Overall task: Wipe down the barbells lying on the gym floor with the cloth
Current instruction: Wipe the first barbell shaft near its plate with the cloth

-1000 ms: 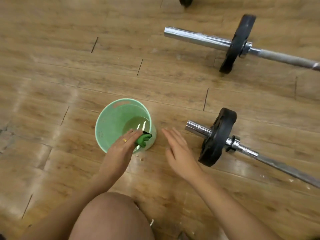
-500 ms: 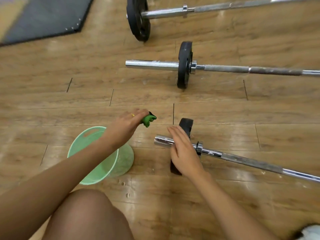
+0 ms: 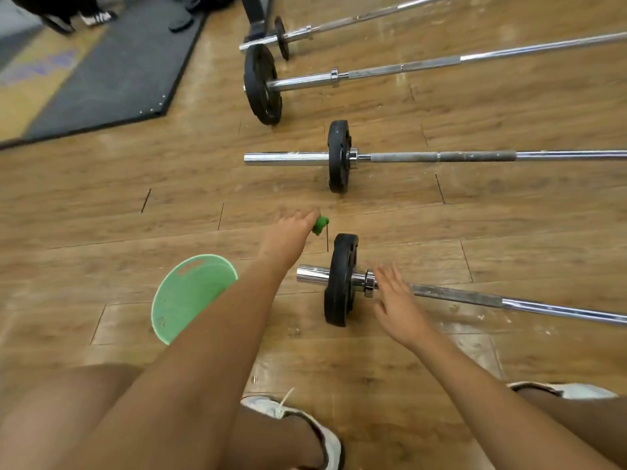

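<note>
Beyond the green bucket (image 3: 179, 300), left hand (image 3: 288, 235) pinches the cloth (image 3: 320, 224); right hand (image 3: 397, 303) spreads open by barbell (image 3: 458, 295).

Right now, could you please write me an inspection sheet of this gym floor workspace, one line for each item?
Surface: wooden floor, pale specks near the nearest bar.
Job's things: nearest barbell and three further barbells lie on the floor; green cloth is bunched up.
Clutter: green bucket beside the left forearm.
Grippers: left hand grips the green cloth; right hand open at the nearest barbell's collar, contact unclear.
Cables: nothing seen.
Surroundings: dark mat, someone's shoes far left.
</note>
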A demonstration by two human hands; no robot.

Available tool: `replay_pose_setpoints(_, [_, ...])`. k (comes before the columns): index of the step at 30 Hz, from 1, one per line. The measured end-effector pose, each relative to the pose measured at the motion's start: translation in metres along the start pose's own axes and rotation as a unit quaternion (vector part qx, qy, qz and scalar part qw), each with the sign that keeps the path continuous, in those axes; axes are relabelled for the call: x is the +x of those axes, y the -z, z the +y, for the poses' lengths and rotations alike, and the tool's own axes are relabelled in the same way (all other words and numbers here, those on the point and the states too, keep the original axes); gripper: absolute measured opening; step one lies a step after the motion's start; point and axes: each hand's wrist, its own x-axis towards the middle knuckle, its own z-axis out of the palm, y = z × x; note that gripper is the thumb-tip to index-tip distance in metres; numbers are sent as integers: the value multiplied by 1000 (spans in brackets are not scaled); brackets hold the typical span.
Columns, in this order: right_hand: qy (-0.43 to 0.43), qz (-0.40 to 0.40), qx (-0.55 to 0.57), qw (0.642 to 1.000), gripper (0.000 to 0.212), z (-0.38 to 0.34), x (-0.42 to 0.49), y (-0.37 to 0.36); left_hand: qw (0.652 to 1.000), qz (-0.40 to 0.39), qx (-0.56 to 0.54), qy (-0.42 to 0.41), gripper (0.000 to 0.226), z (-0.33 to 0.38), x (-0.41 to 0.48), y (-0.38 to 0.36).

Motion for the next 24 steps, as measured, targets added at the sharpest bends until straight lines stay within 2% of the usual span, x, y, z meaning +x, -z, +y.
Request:
replay_pose_setpoints(8, [-31,-39,-36,998,63,21,40,-7,994,-38,-73,69,59,5,-9,-66])
replay_pose_setpoints(15, [-65,-68,-83,992,64,33,75,-44,996,-65,-44,35,71,-1,-19,-145])
replay_pose_setpoints(19, [-109,-79,-80,988,61,43,70,-65,989,-76,-125,-18,66,2,-31,-185])
replay_pose_setpoints(24, [-113,-49,-93,988,62,46,63,-78,967,-56,-246,-20,56,3,-58,-203])
